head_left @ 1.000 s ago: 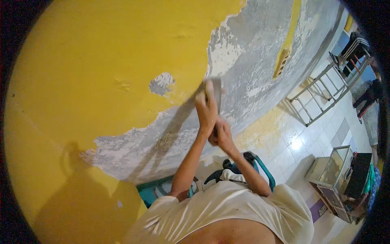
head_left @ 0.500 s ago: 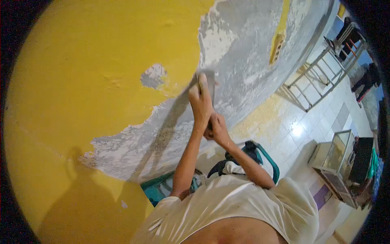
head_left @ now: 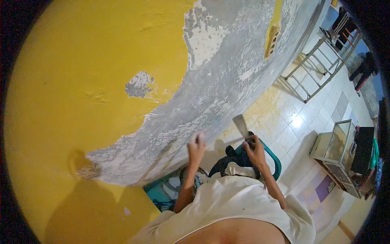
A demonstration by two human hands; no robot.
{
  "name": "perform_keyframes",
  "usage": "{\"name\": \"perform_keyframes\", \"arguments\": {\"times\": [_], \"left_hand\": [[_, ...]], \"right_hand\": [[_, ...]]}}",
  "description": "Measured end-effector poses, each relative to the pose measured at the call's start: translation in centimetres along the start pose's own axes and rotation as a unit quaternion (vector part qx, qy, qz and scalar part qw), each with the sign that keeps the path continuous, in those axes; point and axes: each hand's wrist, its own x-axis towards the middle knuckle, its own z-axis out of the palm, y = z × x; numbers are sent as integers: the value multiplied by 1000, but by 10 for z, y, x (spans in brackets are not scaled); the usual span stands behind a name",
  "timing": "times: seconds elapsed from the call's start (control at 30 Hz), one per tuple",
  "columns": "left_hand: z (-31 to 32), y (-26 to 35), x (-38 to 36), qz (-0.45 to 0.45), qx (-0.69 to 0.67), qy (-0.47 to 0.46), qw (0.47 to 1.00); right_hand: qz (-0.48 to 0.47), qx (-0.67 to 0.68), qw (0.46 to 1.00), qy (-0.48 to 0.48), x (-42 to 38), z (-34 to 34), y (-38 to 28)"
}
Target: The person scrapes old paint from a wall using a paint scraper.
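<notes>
My right hand [head_left: 255, 151] is closed around the handle of a scraper [head_left: 240, 124], whose flat metal blade points up and away from the wall. To its left, my left hand [head_left: 196, 145] is in front of the scraped wall, empty, with its fingers loosely bent and apart; they look pale with dust and slightly blurred. The wall [head_left: 227, 77] shows grey and white patches where the yellow paint [head_left: 93, 57] is gone. A small bare patch [head_left: 139, 84] lies within the yellow area.
A green chair [head_left: 276, 162] is below me. Paint flakes [head_left: 262, 106] lie on the tiled floor along the wall. A metal frame like a ladder [head_left: 315, 75] stands at the far right, with people [head_left: 363, 71] near it. A glass-sided cabinet [head_left: 337, 142] stands at right.
The scraper has come off the wall and moved down and right in my right hand. My left hand has let go of the blade and dropped lower.
</notes>
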Motion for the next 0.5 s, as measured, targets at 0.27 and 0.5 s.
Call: {"name": "perform_keyframes", "arguments": {"times": [0.27, 0.5], "left_hand": [[-125, 156, 21, 413, 446, 444, 658], [-123, 139, 64, 427, 516, 481, 566]], "right_hand": [[2, 235, 966, -107, 49, 17, -112], [-41, 367, 922, -119, 57, 83, -154]]}}
